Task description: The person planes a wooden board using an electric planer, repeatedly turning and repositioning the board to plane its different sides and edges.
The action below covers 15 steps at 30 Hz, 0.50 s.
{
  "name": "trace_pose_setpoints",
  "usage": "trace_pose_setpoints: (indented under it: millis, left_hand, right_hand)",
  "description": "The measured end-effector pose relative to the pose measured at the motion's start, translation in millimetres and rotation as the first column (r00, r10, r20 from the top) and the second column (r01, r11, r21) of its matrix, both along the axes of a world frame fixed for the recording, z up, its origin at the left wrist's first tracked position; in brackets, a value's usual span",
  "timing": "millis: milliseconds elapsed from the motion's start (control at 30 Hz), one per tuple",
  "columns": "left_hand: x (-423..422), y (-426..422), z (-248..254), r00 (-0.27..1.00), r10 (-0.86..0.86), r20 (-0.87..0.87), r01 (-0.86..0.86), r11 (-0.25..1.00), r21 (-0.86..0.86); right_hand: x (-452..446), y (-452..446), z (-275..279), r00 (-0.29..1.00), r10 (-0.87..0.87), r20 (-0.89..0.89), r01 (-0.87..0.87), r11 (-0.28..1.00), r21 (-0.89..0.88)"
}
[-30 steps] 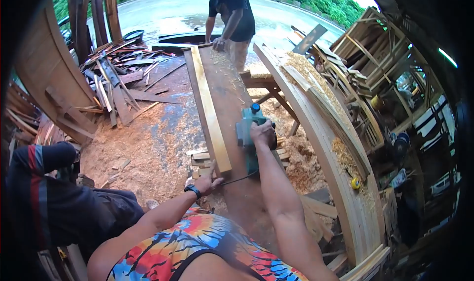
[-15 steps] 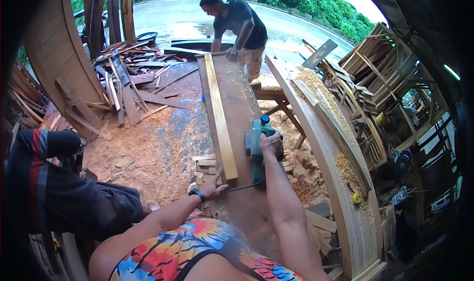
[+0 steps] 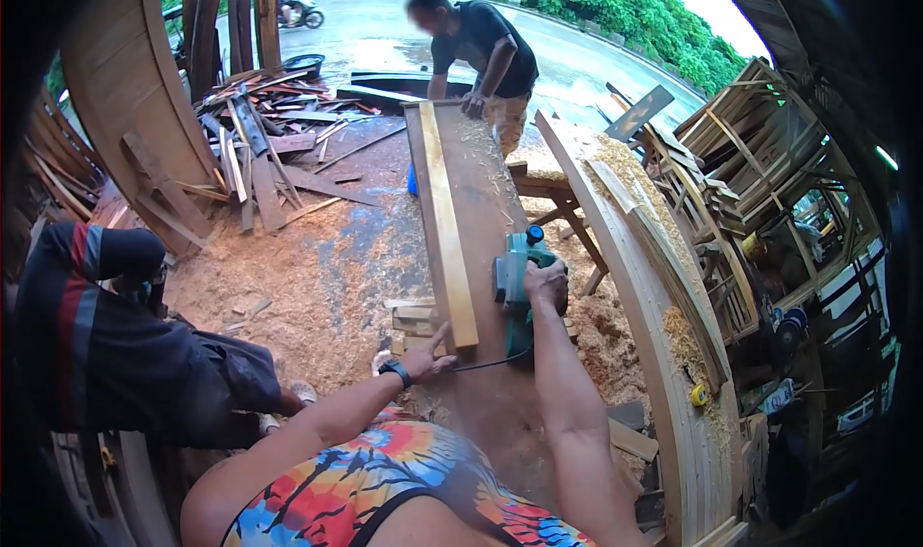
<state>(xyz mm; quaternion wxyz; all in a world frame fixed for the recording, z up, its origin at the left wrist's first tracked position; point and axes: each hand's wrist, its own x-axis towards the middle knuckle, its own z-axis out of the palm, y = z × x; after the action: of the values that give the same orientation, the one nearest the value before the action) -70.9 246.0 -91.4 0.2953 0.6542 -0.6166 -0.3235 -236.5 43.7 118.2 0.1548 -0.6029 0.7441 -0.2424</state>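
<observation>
My right hand point(image 3: 546, 285) is wrapped round the handle of a green electric planer point(image 3: 515, 278), which sits on a wide brown board point(image 3: 486, 196) just right of a light wooden strip point(image 3: 443, 215). The strip lies lengthwise on that board. My left hand point(image 3: 423, 359), with a dark watch at its wrist, is at the near end of the strip. Its index finger stretches along the strip's left side, and its thumb is apart. A black cord point(image 3: 492, 363) runs from the planer toward this hand. Whether the left fingers press on the strip is hard to see.
A person point(image 3: 481, 57) leans on the board's far end. Another person's dark clothing point(image 3: 125, 326) shows at left. Long planks point(image 3: 625, 287) with shavings and a yellow tape measure point(image 3: 699, 394) lie at right. Scrap wood point(image 3: 260, 162) and sawdust point(image 3: 298, 259) cover the floor.
The whole view has shifted slightly, so things appear a little further right. A motorcycle has come into view on the road. Both hands stay at nearly the same places on the board.
</observation>
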Motion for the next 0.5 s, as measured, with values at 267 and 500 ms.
trace_pose_setpoints:
  millis: [267,500]
  left_hand:
    - [1.2,1.4,10.4,0.998,-0.013,-0.054,0.017,0.997,0.071]
    - [1.5,3.2,21.1,0.998,-0.009,-0.062,0.015,0.994,0.107]
  right_hand:
    - [-0.9,-4.7,-7.1,1.0,-0.004,0.004,0.005,1.0,-0.015]
    - [-0.1,-7.9,-9.8,1.0,-0.012,0.027,0.013,0.999,-0.037]
